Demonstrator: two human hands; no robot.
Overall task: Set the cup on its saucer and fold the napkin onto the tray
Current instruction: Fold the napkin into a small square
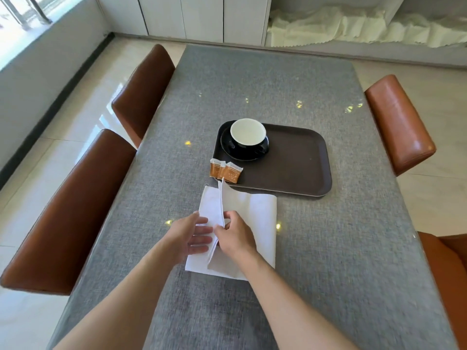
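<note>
The napkin [249, 218] is found on the grey table [316, 248], just on the near side of the tray [298, 168] and not on it. It is white and partly folded: one flap is raised on edge along a line running from near the tray's near left corner down toward the hands, while the rest lies flat on the cloth to either side.

The right hand [236, 238] is seen at the near end of the raised flap, with thumb and fingers pinched on its edge; the flap is grasped and held up. The left hand [188, 238] is laid just left of the flap, palm turned toward it, fingers extended and spread across the flat left part of the napkin. It is unclenched; whether the fingers press the cloth cannot be told. The two hands are almost touching, with the flap between them.

The cup [248, 133], black outside and white inside, is seen upright on the black saucer [228, 147], which is set in the far left corner of the tray. Three orange sachets [226, 171] are noted at the tray's near left edge, overlapping the rim, just beyond the far tip of the flap.

Brown chairs [68, 210] are noted along both sides of the table.
</note>
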